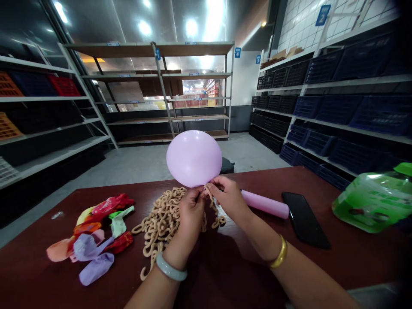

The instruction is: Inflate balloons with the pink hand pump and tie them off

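An inflated pale purple balloon (194, 157) floats just above the dark red table (354, 257), held by its neck. My left hand (190, 211) and my right hand (227, 198) both pinch the neck at the balloon's lower edge, fingers closed around it. Under my hands lies a heap of tan chain links (162, 223), one strand hanging near my right fingers. A pink tube-shaped pump (265, 204) lies on the table just right of my right hand.
Several flat, uninflated balloons (93, 240) in mixed colours lie at the left. A black phone (305, 219) lies right of the pump, and a green plastic bottle (373, 201) sits at the far right. Metal shelves with crates line both sides of the room.
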`<state>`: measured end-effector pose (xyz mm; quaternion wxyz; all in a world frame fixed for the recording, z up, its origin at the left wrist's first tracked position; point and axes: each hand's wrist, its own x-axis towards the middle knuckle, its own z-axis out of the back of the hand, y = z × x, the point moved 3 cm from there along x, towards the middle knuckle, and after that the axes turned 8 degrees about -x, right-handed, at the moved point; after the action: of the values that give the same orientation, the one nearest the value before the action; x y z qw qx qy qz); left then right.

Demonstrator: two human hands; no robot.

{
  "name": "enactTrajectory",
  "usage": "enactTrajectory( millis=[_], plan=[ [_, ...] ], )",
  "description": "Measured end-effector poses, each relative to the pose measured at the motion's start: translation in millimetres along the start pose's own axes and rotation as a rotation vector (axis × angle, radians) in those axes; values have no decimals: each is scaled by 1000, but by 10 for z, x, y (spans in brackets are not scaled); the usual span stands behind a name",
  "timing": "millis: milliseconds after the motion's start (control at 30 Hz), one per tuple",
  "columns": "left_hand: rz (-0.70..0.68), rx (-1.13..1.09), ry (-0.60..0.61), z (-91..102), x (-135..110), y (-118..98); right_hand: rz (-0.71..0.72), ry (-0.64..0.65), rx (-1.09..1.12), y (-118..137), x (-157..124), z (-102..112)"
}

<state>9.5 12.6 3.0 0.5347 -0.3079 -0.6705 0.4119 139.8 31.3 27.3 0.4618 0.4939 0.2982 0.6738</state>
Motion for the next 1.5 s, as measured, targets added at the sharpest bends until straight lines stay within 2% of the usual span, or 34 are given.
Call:
enactTrajectory(
  millis=[100,167,367,467,667,833,933,1067,1167,1367,1500],
  plan=[
    [31,20,-4,18,1,-11,-19,37,73,23,-1,5],
    [55,15,2,18,-4,-27,19,20,64,43,1,15],
    [77,-50,15,-17,-30,-79,234,-171,-106,105,-39,40],
    [94,-130,15,-35,-37,-88,348,-220,-196,156,-101,31],
    [191,-294,27,-36,-30,-25,510,-174,-380,219,-159,2],
    [170,-279,31,-26,-30,25,588,-119,-287,227,-121,30],
    [128,-246,30,-19,-39,7,532,-83,-166,198,-90,39],
    [59,-116,10,12,-41,-38,320,-23,2,134,-45,31],
    [3,4,-2,40,-31,-41,193,4,41,113,-19,36],
    [-129,168,25,57,-14,-25,212,6,-7,140,0,78],
    [-166,180,31,51,-12,-60,35,62,237,66,-10,31]
  ],
)
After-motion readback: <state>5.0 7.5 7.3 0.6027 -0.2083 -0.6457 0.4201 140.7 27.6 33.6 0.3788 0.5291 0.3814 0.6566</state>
